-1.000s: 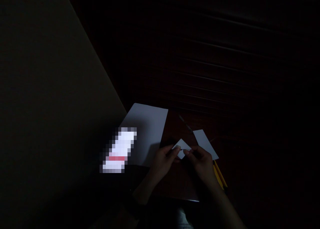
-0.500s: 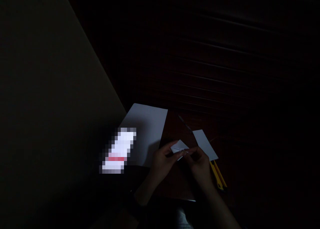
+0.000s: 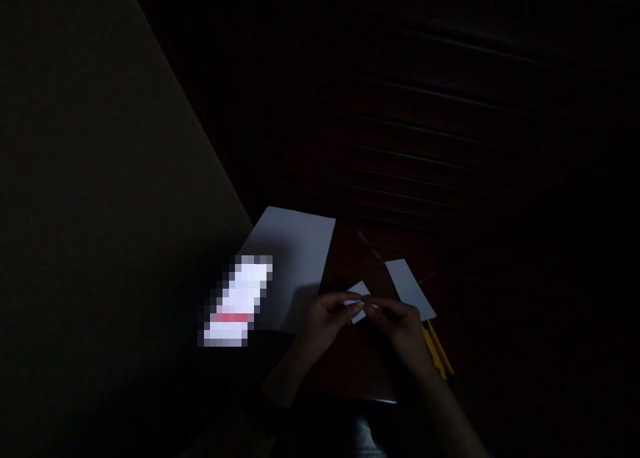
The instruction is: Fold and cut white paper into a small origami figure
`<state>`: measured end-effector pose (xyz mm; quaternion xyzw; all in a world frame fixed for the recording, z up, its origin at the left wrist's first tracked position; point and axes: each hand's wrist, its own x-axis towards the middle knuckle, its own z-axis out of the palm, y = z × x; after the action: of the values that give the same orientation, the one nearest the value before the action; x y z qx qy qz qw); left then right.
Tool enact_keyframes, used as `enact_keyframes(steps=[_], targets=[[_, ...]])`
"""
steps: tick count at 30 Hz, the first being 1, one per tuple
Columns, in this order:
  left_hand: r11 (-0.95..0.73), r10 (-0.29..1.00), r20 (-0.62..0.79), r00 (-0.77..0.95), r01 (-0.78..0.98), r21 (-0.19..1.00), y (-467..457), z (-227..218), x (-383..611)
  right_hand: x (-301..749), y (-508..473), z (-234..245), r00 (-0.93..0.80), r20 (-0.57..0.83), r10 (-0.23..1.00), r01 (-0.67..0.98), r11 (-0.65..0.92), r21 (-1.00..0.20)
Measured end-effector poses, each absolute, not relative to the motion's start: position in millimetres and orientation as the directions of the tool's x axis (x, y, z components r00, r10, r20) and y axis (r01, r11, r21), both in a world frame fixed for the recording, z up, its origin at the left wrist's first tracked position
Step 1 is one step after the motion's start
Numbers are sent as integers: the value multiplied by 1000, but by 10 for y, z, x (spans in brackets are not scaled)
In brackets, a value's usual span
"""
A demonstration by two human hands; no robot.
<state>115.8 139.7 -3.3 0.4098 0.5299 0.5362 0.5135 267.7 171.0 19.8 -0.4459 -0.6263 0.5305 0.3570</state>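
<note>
A small folded piece of white paper is held above the dark table, pinched from both sides. My left hand grips its left part between thumb and fingers. From the right, my right hand pinches it too, and the fingertips of both hands nearly meet over its middle. The fingers cover much of the paper, so its folds are hard to make out. Just beyond my right hand lies a white paper strip. Partly hidden by that hand is a yellow utility knife.
A large white sheet lies on the left of the dark table. A bright, pixelated screen-like object overlaps it. A thin pen-like object lies behind the hands. A pale wall or panel rises at left; the scene is very dim.
The index fingers of both hands have moved in over the small paper and now cover more of it. My right hand has shifted slightly. The things lying on the table stay put.
</note>
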Motion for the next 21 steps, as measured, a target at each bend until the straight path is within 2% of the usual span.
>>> enact_keyframes(steps=[9, 13, 18, 21], targets=[[84, 986, -95, -138, -85, 993, 1385, -27, 1115, 2761, 1743, 158, -348, -111, 931, 225, -32, -974], [75, 981, -83, -177, -51, 996, 1387, -47, 1122, 2752, 1747, 156, -353, -75, 933, 226, 8, -974], [126, 983, -138, -122, -97, 987, 1382, -39, 1123, 2716, 1737, 163, -299, -7, 954, 294, 85, -952], [166, 979, -178, -97, -127, 978, 1382, -58, 1119, 2721, 1743, 146, -297, -25, 954, 319, 74, -945]])
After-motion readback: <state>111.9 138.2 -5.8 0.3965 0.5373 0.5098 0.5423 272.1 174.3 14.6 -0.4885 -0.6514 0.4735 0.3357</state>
